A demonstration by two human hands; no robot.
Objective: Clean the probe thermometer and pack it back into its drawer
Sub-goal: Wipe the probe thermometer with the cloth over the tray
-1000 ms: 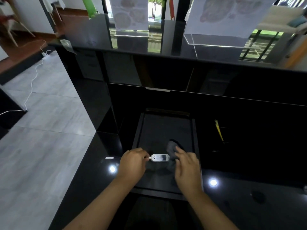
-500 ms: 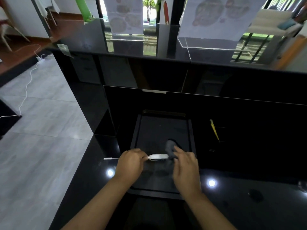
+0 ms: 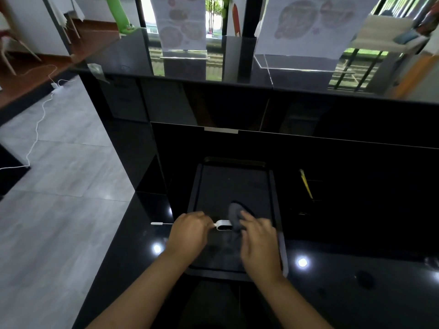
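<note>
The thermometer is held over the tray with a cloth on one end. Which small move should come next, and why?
Probably slide the dark cloth in the right hand leftward along the thermometer. The cloth covers only the body's right end, while the left hand grips the stem and the thin probe tip sticks out unwiped.

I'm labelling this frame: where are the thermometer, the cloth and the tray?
thermometer [image 3: 224, 225], head view, on its white body.
cloth [image 3: 235, 213], head view, on the dark bunched fabric.
tray [image 3: 271, 186], head view, on its right rim.
</note>
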